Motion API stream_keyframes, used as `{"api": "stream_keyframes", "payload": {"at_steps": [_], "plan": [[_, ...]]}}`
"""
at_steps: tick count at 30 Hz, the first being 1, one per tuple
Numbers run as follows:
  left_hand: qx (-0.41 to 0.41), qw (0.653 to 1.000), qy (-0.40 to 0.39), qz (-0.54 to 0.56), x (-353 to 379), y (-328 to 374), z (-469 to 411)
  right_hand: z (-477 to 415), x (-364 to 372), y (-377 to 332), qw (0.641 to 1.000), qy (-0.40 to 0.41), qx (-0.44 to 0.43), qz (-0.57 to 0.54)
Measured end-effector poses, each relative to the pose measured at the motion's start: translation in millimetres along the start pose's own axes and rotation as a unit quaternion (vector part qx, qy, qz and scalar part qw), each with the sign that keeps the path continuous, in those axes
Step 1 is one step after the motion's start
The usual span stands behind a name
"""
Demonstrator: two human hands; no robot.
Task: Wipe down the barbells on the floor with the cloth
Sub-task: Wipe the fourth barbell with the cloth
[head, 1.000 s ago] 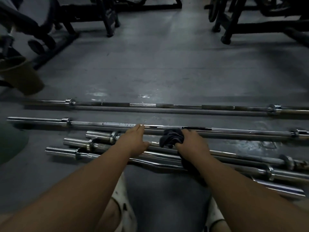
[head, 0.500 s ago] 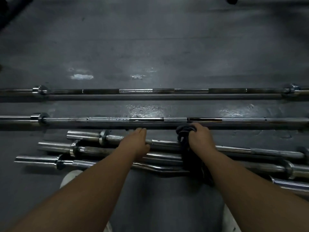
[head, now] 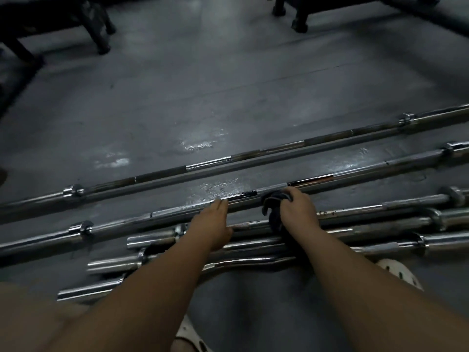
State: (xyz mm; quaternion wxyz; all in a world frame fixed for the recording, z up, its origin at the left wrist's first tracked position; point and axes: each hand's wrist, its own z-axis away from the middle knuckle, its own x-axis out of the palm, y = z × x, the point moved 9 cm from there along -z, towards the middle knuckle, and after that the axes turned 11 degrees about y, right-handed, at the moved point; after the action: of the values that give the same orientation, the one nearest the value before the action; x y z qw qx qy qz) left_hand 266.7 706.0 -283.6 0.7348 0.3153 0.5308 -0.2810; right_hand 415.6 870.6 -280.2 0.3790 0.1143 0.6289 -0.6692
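Note:
Several chrome barbells lie side by side on the grey floor. My right hand [head: 298, 210] grips a dark cloth [head: 272, 201] bunched against the second long barbell [head: 368, 170]. My left hand [head: 212, 224] lies flat with straight fingers, fingertips touching that same bar to the left of the cloth. A far long barbell [head: 253, 154] lies beyond it. Shorter bars [head: 380, 224] and a curl bar [head: 243, 262] are stacked under my forearms.
Black gym machine legs stand at the top left [head: 101, 34] and top right [head: 299, 24]. Wet shiny patches [head: 198, 144] mark the floor beyond the bars. A white perforated shoe [head: 398, 274] shows at the right, another at the bottom [head: 190, 336].
The camera view has tilted, so the bars now run diagonally. Both hands have stayed on the second long barbell, the right one still gripping the cloth.

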Motion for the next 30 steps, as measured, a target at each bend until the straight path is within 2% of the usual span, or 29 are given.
{"api": "stream_keyframes", "payload": {"at_steps": [5,10,12,14,18,21,23,25,28,30], "plan": [[0.058,0.998,0.016,-0.03,-43,2,1,19,-31,-24,0.998,0.042,-0.047,-0.015],[0.117,0.976,-0.104,-0.152,-83,3,-16,2,-36,-47,0.995,0.049,-0.087,0.019],[0.144,0.962,-0.125,-0.197,-94,1,-24,-18,-25,-54,0.994,0.049,-0.09,0.031],[0.171,0.959,-0.123,-0.192,-98,-1,-33,-38,-7,-62,0.993,0.046,-0.097,0.037],[0.184,0.97,-0.132,-0.093,-60,-28,-65,-83,33,-68,0.993,0.042,-0.107,0.037],[0.168,0.98,-0.092,-0.055,-6,-56,-101,-106,59,-35,0.992,0.035,-0.094,0.071],[0.14,0.987,-0.067,-0.046,34,-77,-120,-116,81,4,0.979,-0.009,-0.092,0.183],[0.112,0.992,-0.053,-0.036,72,-95,-132,-125,94,34,0.95,-0.027,-0.12,0.287],[0.102,0.994,0.025,-0.025,106,-110,-138,-138,108,63,0.948,-0.036,-0.124,0.29],[0.102,0.99,0.092,-0.019,112,-111,-139,-136,126,61,0.953,-0.007,-0.111,0.282]]}}
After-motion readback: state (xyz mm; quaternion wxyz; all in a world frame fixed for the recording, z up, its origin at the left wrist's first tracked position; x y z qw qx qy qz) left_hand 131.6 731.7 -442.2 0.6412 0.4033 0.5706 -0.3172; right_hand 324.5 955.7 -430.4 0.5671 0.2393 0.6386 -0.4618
